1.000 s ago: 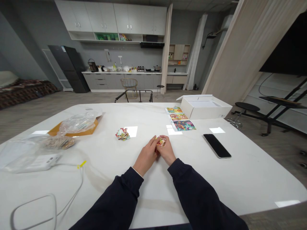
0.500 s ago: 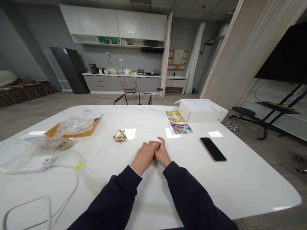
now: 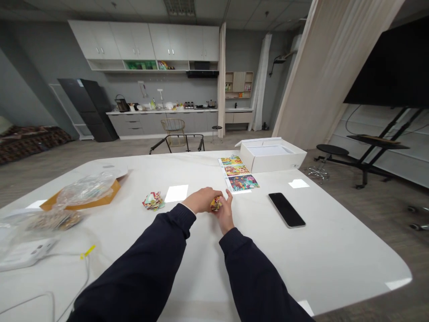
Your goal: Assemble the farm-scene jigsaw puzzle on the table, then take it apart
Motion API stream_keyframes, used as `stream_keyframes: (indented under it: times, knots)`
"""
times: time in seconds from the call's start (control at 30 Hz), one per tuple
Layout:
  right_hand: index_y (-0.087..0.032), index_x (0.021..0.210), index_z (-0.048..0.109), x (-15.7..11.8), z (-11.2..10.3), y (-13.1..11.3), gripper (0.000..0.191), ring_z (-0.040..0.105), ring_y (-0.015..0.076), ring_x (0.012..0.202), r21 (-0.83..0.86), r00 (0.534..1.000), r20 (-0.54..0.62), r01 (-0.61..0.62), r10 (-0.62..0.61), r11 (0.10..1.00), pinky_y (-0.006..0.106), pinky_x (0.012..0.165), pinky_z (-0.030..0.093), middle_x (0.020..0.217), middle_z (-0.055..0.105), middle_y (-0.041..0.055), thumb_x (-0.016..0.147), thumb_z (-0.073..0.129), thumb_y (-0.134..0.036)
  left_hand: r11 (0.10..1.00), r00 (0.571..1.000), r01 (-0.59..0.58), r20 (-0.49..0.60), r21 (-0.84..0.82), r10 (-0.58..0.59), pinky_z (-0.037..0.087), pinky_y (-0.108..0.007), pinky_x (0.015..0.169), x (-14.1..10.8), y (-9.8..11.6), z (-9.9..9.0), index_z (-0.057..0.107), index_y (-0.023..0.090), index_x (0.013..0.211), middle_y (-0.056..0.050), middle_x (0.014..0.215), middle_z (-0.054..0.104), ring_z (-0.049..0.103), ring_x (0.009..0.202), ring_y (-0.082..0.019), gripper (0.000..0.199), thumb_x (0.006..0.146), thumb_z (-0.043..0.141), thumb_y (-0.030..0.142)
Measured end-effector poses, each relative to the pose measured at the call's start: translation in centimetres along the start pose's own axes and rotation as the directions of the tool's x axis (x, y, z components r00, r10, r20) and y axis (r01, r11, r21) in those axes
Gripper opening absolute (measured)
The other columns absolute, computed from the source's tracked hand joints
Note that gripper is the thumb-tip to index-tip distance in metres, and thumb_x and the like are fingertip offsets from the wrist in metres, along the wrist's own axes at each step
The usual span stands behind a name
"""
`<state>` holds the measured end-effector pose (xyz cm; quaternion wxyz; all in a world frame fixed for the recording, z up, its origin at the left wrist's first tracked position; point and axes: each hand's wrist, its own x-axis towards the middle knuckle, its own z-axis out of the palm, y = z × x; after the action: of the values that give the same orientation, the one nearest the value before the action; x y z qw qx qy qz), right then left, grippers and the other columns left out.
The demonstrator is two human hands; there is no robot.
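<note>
My left hand and my right hand meet above the white table, both closed around a small stack of colourful puzzle pieces. Yellow and red edges of the stack show between the fingers; the rest is covered. A second heap of multicoloured puzzle pieces lies to the left of my left hand. Beyond my right hand, a sheet with three bright pictures rests flat on the table.
An open white box stands behind the sheet. A black phone lies to the right. On the left are an orange-yellow tray under clear plastic bags, a white device and its cable.
The view has shifted, so the table things sit further left. My left hand has turned more sideways, and more of the puzzle pieces show between my hands.
</note>
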<state>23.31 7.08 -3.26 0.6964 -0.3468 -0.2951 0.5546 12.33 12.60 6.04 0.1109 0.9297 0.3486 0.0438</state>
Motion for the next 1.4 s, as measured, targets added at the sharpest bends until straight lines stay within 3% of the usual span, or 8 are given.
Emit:
stream_keyframes:
  times: [0.17,0.3,0.53,0.87,1.07,1.2,1.3,1.4]
  knots:
    - [-0.035,0.144,0.029,0.1,-0.2,-0.5,0.058,0.057,0.0256,0.128,-0.156,0.932,-0.244,0.237,-0.270,0.959,0.041,0.093,0.052,0.156,0.037,0.0121,0.093,0.052,-0.053,0.991,0.989,0.124,0.075,0.042,-0.127,0.052,-0.036,0.093,4.8,-2.6,-0.9,0.068,0.028,0.123,-0.009,0.114,0.073,0.069,0.107,-0.032,0.068,0.060,0.084,0.012]
    - [-0.030,0.133,0.041,0.1,-0.6,-0.5,0.041,0.059,0.0247,0.121,-0.403,0.851,-0.285,0.311,-0.441,0.861,0.039,0.095,0.048,0.141,0.048,0.0130,0.096,0.048,-0.047,0.969,0.967,0.239,0.078,0.065,-0.244,0.053,-0.036,0.093,8.5,-4.3,-0.7,0.070,0.024,0.118,-0.012,0.116,0.074,0.069,0.110,-0.033,0.068,0.054,0.086,0.010]
    - [-0.028,0.126,0.045,0.2,-0.6,-0.3,0.037,0.059,0.0245,0.112,-0.455,0.860,-0.291,0.260,-0.419,0.852,0.036,0.088,0.048,0.127,0.056,0.0117,0.093,0.052,-0.042,0.945,0.936,0.321,0.135,0.055,-0.326,0.054,-0.036,0.089,12.0,-4.5,0.9,0.068,0.022,0.120,-0.015,0.121,0.072,0.071,0.105,-0.032,0.063,0.060,0.083,0.011]
    - [-0.027,0.123,0.045,0.2,-0.6,-0.5,0.033,0.058,0.0240,0.112,-0.519,0.869,-0.265,0.237,-0.418,0.821,0.036,0.088,0.047,0.127,0.055,0.0113,0.094,0.050,-0.040,0.912,0.906,0.409,0.117,-0.006,-0.406,0.056,-0.038,0.082,12.5,-4.8,1.7,0.047,0.026,0.147,-0.020,0.133,0.064,0.072,0.101,-0.034,0.106,0.049,0.087,0.008]
    - [-0.026,0.120,0.048,0.2,-0.5,-0.6,0.032,0.058,0.0238,0.112,-0.534,0.866,-0.252,0.247,-0.431,0.808,0.035,0.088,0.046,0.128,0.056,0.0112,0.092,0.051,-0.041,0.921,0.908,0.378,-0.157,-0.096,-0.388,0.052,-0.048,0.097,8.1,-3.3,0.7,0.044,0.016,0.147,-0.023,0.135,0.059,0.063,0.121,-0.040,0.086,0.071,0.084,0.025]
    - [-0.021,0.115,0.053,0.2,-0.6,-0.6,0.032,0.059,0.0241,0.105,-0.576,0.844,-0.241,0.274,-0.480,0.770,0.036,0.086,0.045,0.122,0.060,0.0115,0.090,0.051,-0.042,0.955,0.850,0.268,-0.434,-0.129,-0.297,0.045,-0.041,0.109,0.7,-1.6,1.7,0.044,0.024,0.143,-0.013,0.140,0.057,0.054,0.131,-0.026,0.045,0.098,0.051,0.022]
    - [-0.019,0.112,0.057,0.4,-0.9,-0.7,0.032,0.059,0.0227,0.096,-0.623,0.832,-0.213,0.289,-0.513,0.727,0.035,0.083,0.045,0.108,0.063,0.0094,0.091,0.051,-0.042,0.989,0.664,0.038,-0.736,-0.143,-0.132,0.051,-0.039,0.095,-6.0,-1.9,3.6,0.058,0.022,0.117,-0.008,0.109,0.067,0.063,0.104,-0.023,0.023,0.096,0.052,0.016]
    - [-0.017,0.108,0.061,0.3,-0.3,-1.4,0.032,0.059,0.0193,0.079,-0.633,0.826,-0.177,0.321,-0.535,0.705,0.033,0.075,0.047,0.091,0.062,0.0049,0.092,0.052,-0.042,0.988,0.555,0.036,-0.819,-0.151,-0.146,0.051,-0.039,0.084,-11.5,-3.5,5.1,0.062,0.022,0.100,-0.005,0.090,0.066,0.062,0.088,-0.022,0.015,0.092,0.055,0.013]
